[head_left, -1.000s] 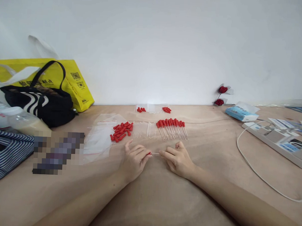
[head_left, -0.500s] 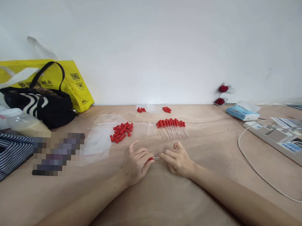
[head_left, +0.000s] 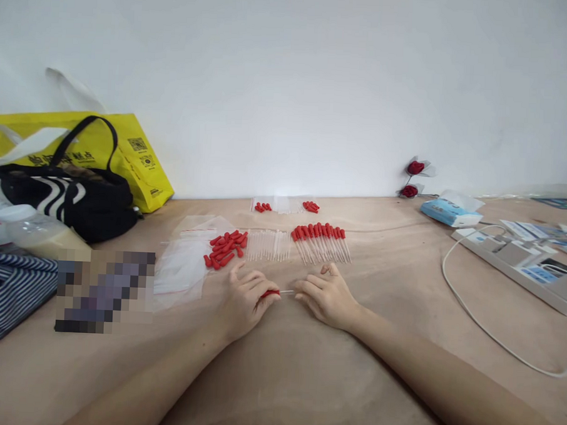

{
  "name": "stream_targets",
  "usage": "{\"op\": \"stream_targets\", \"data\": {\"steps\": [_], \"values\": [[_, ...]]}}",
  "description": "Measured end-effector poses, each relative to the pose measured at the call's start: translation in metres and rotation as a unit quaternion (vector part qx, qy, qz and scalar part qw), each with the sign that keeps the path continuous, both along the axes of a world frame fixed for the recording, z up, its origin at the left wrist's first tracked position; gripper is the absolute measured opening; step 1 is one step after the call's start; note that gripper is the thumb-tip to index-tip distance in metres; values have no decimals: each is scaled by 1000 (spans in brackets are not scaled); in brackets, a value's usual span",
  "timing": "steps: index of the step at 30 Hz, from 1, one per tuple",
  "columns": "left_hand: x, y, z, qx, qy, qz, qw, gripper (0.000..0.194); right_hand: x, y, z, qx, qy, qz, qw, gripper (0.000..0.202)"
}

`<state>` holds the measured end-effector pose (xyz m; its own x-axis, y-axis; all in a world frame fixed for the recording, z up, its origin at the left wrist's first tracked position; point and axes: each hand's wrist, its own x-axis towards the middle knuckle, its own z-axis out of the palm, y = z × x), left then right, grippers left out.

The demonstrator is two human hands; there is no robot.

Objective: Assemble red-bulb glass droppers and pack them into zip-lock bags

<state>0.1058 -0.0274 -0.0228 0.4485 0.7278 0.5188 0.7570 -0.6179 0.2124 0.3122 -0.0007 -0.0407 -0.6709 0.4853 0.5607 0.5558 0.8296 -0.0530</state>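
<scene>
My left hand [head_left: 250, 300] pinches a red rubber bulb [head_left: 270, 293] between thumb and fingers. A thin clear tube [head_left: 287, 291] points out of the bulb to the right, and its far end is between the fingertips of my right hand [head_left: 327, 297]. Behind my left hand lies a pile of loose red bulbs [head_left: 225, 249]. To the right of the pile is a row of bare thin tubes [head_left: 268, 245]. Further right, several tubes with red bulbs on their ends [head_left: 320, 240] lie side by side.
Clear plastic bags [head_left: 180, 264] lie left of the pile. Near the wall is another bag [head_left: 284, 204] with small red bulbs. A black bag [head_left: 77, 203], bottle [head_left: 47, 233] and yellow bag [head_left: 147, 169] stand left; tissues [head_left: 450, 211] and a power strip [head_left: 511, 266] lie right.
My left hand has moved a little left with the bulb, and more of the red bulb shows. My right hand has shifted slightly left. The whole view has also shifted slightly.
</scene>
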Motion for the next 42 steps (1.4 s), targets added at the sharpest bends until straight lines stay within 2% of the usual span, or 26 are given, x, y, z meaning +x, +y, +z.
{"op": "stream_targets", "data": {"steps": [6, 9, 12, 15, 18, 21, 24, 33, 37, 42], "values": [[-7, 6, 2, 7, 2, -3, 1000, 16, 2, 1, -1, 6, -2, -19, 1000, 23], [-11, 12, -1, 25, 12, 52, 998, 20, -2, 4, -2, -1, 20, -54, 998, 21], [-20, 20, -5, 57, 17, 162, 985, 37, -11, 15, -2, -39, 79, -159, 983, 21], [-33, 28, -8, 78, 36, 243, 966, 34, -26, 33, -1, -78, 123, -278, 949, 21], [-44, 33, -8, 90, 56, 287, 952, 28, -42, 51, 0, -96, 132, -344, 924, 19], [-50, 36, -9, 89, 79, 305, 945, 22, -55, 63, 3, -112, 128, -386, 907, 18], [-54, 38, -9, 88, 90, 314, 941, 19, -61, 68, 5, -130, 105, -398, 902, 18], [-58, 46, -10, 102, 97, 337, 931, 15, -66, 68, 7, -152, 62, -380, 910, 23], [-57, 48, -10, 117, 99, 327, 933, 17, -70, 72, 15, -191, 21, -405, 894, 28], [-50, 55, -10, 139, 116, 315, 932, 19, -80, 83, 24, -237, -11, -418, 877, 23]]}}
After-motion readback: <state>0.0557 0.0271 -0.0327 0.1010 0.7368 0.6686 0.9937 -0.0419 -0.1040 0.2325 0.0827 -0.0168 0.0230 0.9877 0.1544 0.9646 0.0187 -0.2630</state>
